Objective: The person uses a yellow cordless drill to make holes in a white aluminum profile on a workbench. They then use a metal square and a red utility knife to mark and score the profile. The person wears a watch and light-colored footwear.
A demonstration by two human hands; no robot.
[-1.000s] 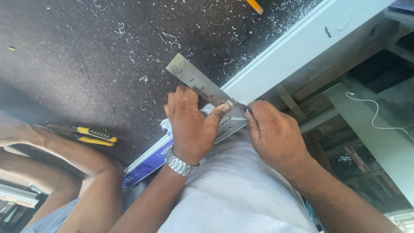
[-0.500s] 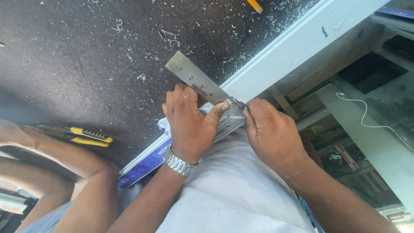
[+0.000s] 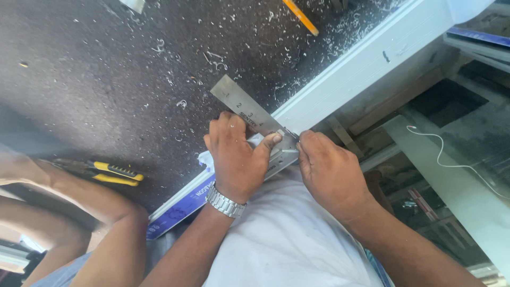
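My left hand (image 3: 237,159) presses a steel try square (image 3: 241,107) flat across a long white profile bar (image 3: 366,64) that lies along the edge of a dark workbench (image 3: 95,79). A metal watch sits on that wrist. My right hand (image 3: 329,175) is closed around a small pointed marking tool whose tip touches the bar beside the square's blade. The tool is mostly hidden by my fingers.
Metal shavings are scattered over the bench. A yellow-handled tool (image 3: 114,172) lies at the left, by another person's arm (image 3: 79,212). A yellow pencil (image 3: 300,16) lies at the top. A blue-labelled strip (image 3: 180,210) runs under the bar. Frames and a white cable (image 3: 451,159) lie at the right.
Both hands stay in nearly the same place on the square and bar. The view has shifted slightly.
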